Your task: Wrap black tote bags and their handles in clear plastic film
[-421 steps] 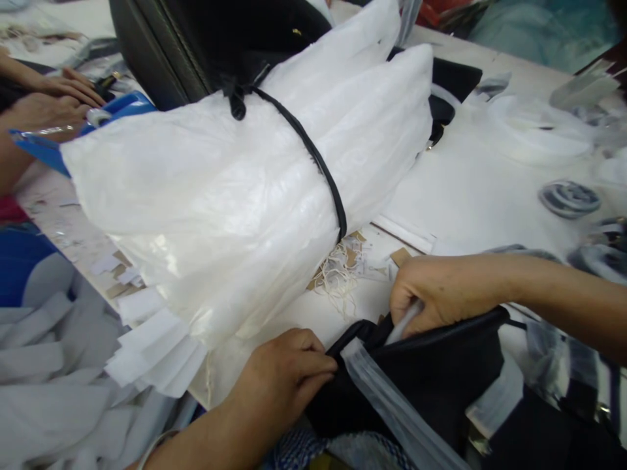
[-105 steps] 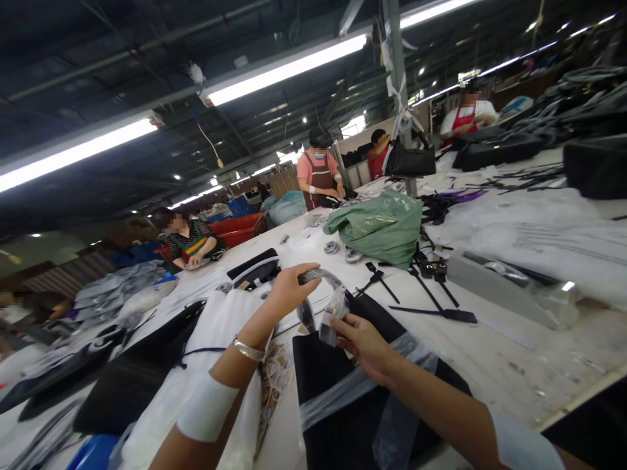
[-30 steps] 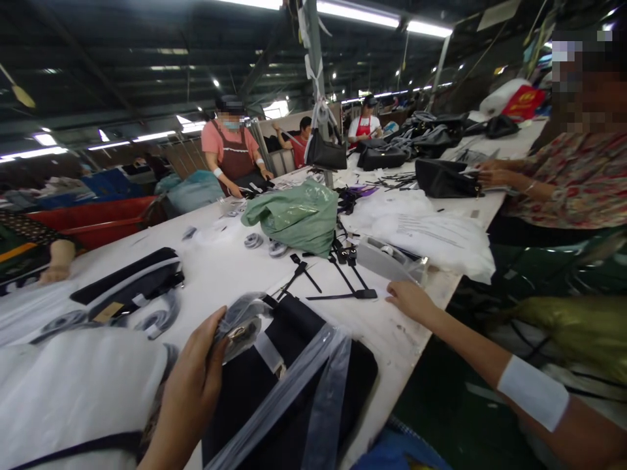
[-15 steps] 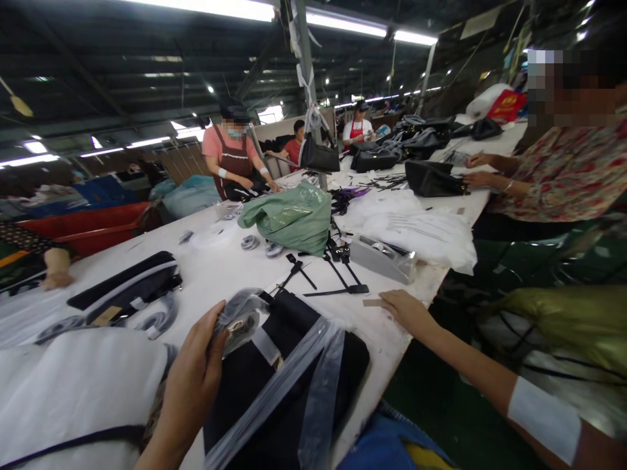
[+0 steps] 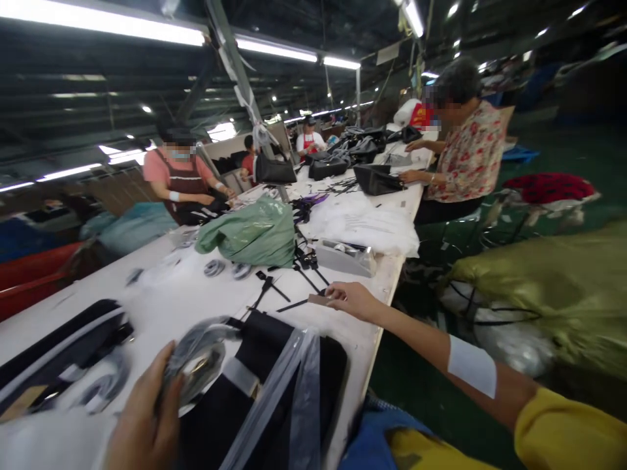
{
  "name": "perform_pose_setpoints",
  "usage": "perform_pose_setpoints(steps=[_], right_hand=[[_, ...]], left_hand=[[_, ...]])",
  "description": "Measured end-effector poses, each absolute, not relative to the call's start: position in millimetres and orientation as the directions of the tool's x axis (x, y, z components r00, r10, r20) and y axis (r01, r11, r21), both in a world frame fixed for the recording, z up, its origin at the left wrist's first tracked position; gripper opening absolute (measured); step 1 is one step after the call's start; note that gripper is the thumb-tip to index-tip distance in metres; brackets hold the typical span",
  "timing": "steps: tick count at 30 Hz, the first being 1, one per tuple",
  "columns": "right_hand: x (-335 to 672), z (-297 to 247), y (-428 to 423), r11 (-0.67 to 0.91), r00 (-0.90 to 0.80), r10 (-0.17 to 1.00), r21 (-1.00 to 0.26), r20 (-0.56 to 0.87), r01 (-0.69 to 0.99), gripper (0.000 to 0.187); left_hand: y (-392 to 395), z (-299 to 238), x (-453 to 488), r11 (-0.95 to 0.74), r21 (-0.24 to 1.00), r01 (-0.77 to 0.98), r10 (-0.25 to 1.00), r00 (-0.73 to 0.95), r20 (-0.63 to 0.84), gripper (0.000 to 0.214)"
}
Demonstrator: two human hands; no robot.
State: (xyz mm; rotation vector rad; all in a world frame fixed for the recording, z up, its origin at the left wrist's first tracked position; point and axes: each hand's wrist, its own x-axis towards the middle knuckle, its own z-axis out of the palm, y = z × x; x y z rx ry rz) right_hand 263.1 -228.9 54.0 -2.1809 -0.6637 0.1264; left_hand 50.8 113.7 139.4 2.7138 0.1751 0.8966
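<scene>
A black handbag [image 5: 267, 339] lies on the white table in front of me, with strips of cloudy plastic wrap [image 5: 267, 405] across it. My left hand [image 5: 147, 414] is closed round the bag's plastic-wrapped handle [image 5: 196, 339], near a gold-coloured metal fitting. Over the table's right side, beyond the bag, my right hand [image 5: 353, 300] pinches a short flat brown strip [image 5: 319, 299] in its fingertips. Black straps with tag-like ends [image 5: 267, 284] lie just past the bag. A grey tape dispenser [image 5: 343, 259] stands behind my right hand.
A green plastic bag [image 5: 255, 232] and white packing sheets [image 5: 365, 225] lie mid-table. Another black bag [image 5: 63, 352] is at left. Co-workers handle bags across the table [image 5: 186, 176] and at the right edge [image 5: 455, 150]. Olive sacks [image 5: 553, 294] fill the floor at right.
My view has swung to the right, so the table appears farther left. My right hand's fingers are more curled, with the brown strip still in them. My left hand stays on the handle.
</scene>
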Motion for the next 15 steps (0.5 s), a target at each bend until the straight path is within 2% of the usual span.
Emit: perform_pose_setpoints(steps=[3,5,7,9,12,15], right_hand=[[227.9,78.1,-182.6,-0.199,0.753,0.639,-0.912,0.156,0.358,0.033],[207.8,90.4,-151.8,0.011,0.697,0.705,-0.984,0.133,0.176,0.04],[192.6,98.4,-125.0,0.128,0.65,0.752,-0.992,0.108,0.018,0.041],[182.0,102.4,-103.8,0.159,0.607,0.789,-0.986,0.095,-0.053,0.041],[171.7,103.2,-82.4,0.118,0.535,0.842,-0.992,0.074,-0.048,0.044],[163.2,103.0,-67.5,0.114,0.567,0.821,-0.992,0.061,-0.059,0.045]], left_hand=[[98.8,146.6,50.7,-0.954,0.298,0.035,0.212,0.779,0.59,0.05],[91.4,149.4,51.6,-0.946,0.324,0.029,0.222,0.784,0.58,0.047],[86.9,151.1,51.7,-0.932,0.36,0.03,0.245,0.784,0.57,0.045],[83.9,152.4,50.5,-0.923,0.385,0.021,0.257,0.777,0.574,0.043],[80.8,153.3,47.6,-0.919,0.393,0.0,0.25,0.772,0.585,0.042],[77.2,151.5,45.9,-0.923,0.386,-0.008,0.236,0.779,0.581,0.042]])
